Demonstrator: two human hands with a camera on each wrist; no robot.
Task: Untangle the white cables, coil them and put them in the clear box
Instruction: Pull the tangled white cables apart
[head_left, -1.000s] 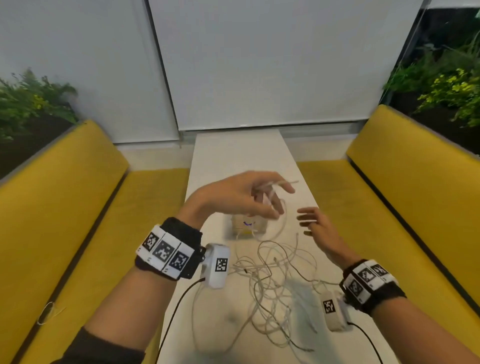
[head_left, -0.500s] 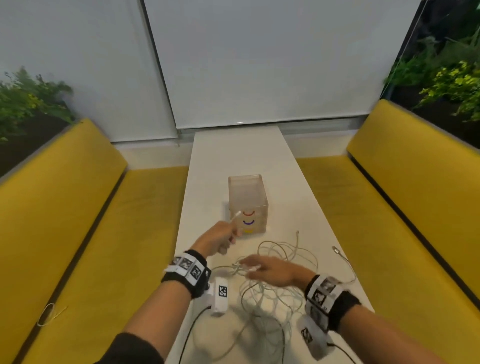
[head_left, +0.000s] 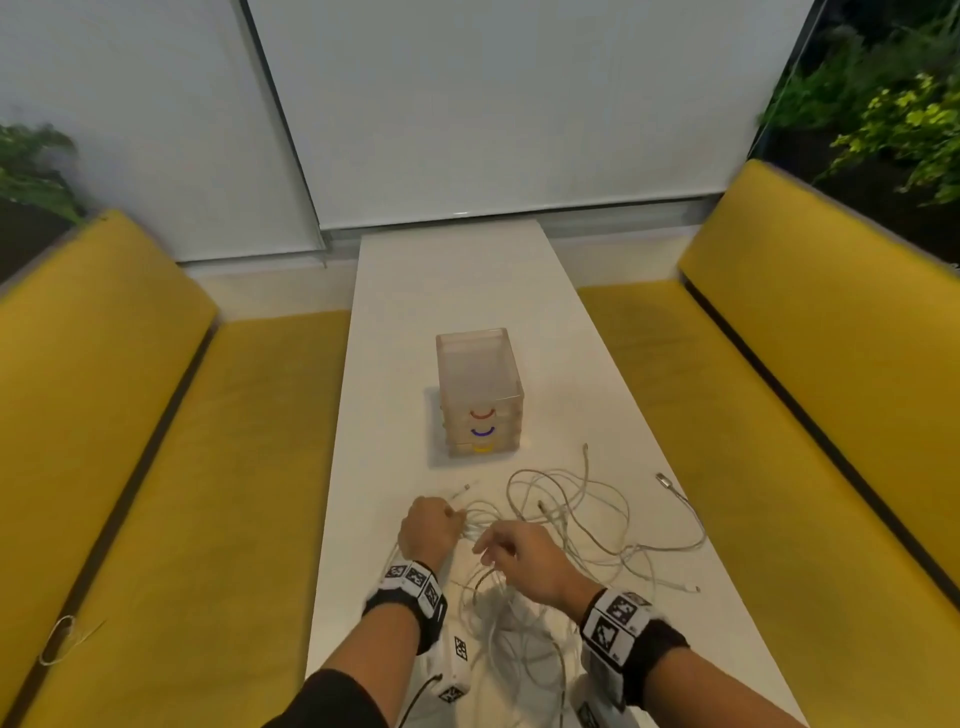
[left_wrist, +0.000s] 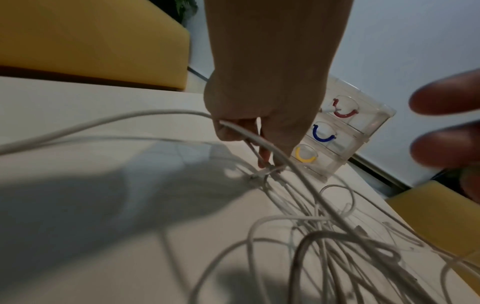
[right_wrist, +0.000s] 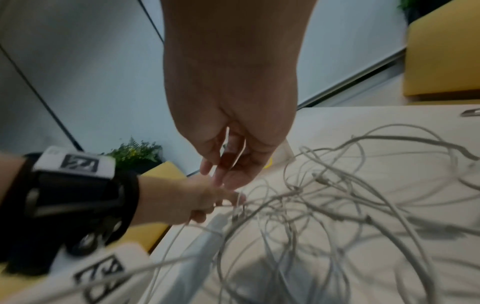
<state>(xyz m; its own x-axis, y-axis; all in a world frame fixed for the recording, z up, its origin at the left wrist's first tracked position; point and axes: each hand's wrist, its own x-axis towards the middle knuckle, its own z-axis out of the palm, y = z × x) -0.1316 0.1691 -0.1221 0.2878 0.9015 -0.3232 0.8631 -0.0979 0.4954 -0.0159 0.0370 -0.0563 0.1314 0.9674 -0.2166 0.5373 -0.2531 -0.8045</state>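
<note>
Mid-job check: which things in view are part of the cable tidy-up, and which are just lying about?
Part of the job:
- white cables, tangled on the white table
- clear box, standing beyond the tangle
- left hand, gripping a cable
- right hand, fingers relaxed over the tangle

Just lying about:
- yellow benches either side
- small wire loop on the left bench
- plants behind

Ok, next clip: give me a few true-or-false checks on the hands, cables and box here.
1. The left hand grips white cables. True.
2. A coiled cable already lies in the clear box. False: the box looks empty, and the cables lie tangled on the table.
3. The box has red, blue and yellow handles on its front. True.
4. The right hand rests on the box. False: it is at the cable tangle, nearer than the box.
</note>
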